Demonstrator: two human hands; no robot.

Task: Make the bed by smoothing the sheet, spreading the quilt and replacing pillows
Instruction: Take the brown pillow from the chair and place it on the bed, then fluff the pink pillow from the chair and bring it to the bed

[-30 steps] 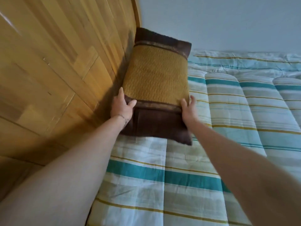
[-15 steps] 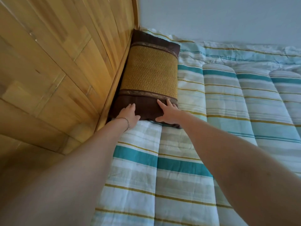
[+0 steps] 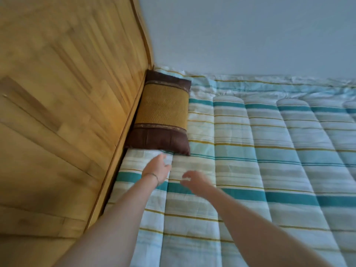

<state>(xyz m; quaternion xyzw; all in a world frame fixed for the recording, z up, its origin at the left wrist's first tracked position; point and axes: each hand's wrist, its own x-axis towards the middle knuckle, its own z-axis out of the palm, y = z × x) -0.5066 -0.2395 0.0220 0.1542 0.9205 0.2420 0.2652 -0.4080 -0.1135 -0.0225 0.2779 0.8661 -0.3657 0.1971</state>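
Note:
A brown pillow with a woven yellow middle (image 3: pixel 163 110) lies flat on the quilt, its long side against the wooden headboard (image 3: pixel 73 105). The striped quilt (image 3: pixel 269 160), teal, white and mustard, is spread across the bed. My left hand (image 3: pixel 157 169), with a thin bracelet at the wrist, hovers just below the pillow's near end and holds nothing. My right hand (image 3: pixel 194 181) is beside it over the quilt, blurred, fingers loosely bent, and it holds nothing. Neither hand touches the pillow.
The wooden headboard fills the left side. A pale grey wall (image 3: pixel 250 35) runs along the far edge of the bed, where the quilt's edge is rumpled.
The pillow was pushed flat against the headboard, then both hands let go of it and drew back toward me over the quilt.

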